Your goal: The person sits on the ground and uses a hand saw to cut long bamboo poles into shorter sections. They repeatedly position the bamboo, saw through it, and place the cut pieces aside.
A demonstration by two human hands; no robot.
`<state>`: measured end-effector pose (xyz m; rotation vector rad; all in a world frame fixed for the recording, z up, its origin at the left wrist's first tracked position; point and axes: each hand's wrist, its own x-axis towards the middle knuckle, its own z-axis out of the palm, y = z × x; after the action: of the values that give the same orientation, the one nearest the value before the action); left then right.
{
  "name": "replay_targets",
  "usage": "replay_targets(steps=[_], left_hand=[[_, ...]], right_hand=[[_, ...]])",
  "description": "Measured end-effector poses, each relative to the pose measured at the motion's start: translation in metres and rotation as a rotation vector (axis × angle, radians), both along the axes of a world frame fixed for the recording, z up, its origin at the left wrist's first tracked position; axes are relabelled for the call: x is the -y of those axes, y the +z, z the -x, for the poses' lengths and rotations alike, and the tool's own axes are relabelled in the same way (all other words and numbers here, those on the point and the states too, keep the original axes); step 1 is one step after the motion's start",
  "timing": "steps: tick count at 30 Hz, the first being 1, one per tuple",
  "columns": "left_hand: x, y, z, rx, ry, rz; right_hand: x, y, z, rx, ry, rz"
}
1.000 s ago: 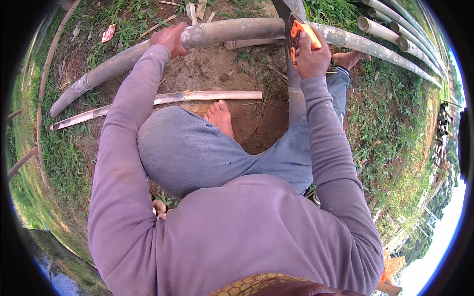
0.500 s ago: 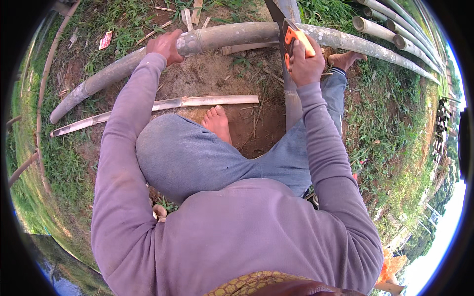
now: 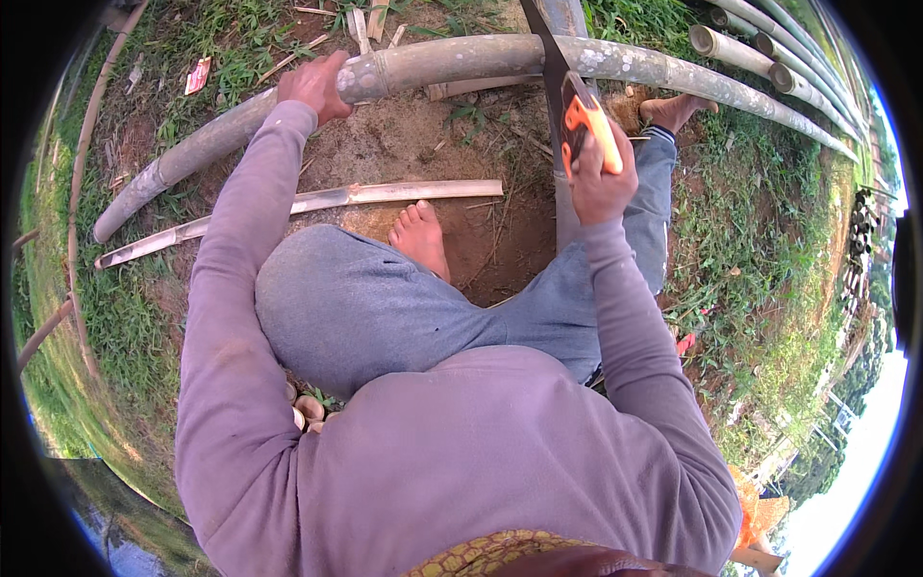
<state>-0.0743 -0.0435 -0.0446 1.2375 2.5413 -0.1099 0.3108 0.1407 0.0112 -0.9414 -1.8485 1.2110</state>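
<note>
A long grey-green bamboo pole (image 3: 461, 65) lies crosswise in front of me, resting on a support post (image 3: 567, 207). My left hand (image 3: 315, 88) is closed round the pole, left of the middle. With my right hand (image 3: 603, 178) I grip the orange handle of a handsaw (image 3: 588, 120). The saw's dark blade crosses the pole above the post and points away from me. How deep the blade sits in the bamboo cannot be made out.
A split bamboo strip (image 3: 404, 192) lies by my bare left foot (image 3: 420, 236). Several bamboo poles (image 3: 760, 58) are stacked at the far right. Bamboo scraps (image 3: 361, 29) and a small red-and-white packet (image 3: 198, 75) lie on the grass at the far left.
My right hand has drawn the saw back toward me, so its handle sits lower and farther from the pole. My left hand keeps its hold on the bamboo.
</note>
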Motion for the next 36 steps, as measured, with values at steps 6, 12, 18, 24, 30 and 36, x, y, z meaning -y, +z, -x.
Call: replay_targets(steps=[6, 12, 18, 24, 30, 36], left_hand=[[0.003, -0.007, 0.008, 0.001, -0.027, -0.013], [0.014, -0.005, 0.004, 0.003, 0.01, 0.01], [-0.011, -0.003, 0.004, -0.022, -0.041, -0.015], [0.01, -0.011, 0.007, 0.004, -0.007, -0.01], [0.01, -0.003, 0.01, -0.018, -0.003, -0.03], [-0.005, -0.002, 0.005, 0.01, -0.017, -0.016]], right_hand=[[-0.021, -0.006, 0.029, -0.002, 0.011, -0.075], [0.097, 0.044, -0.128, 0.053, 0.03, 0.126], [-0.054, -0.004, 0.065, 0.057, -0.021, -0.107], [0.034, 0.017, -0.04, 0.037, 0.014, 0.098], [0.064, 0.015, -0.093, 0.044, 0.04, 0.003], [-0.054, -0.018, 0.069, 0.058, -0.023, -0.07]])
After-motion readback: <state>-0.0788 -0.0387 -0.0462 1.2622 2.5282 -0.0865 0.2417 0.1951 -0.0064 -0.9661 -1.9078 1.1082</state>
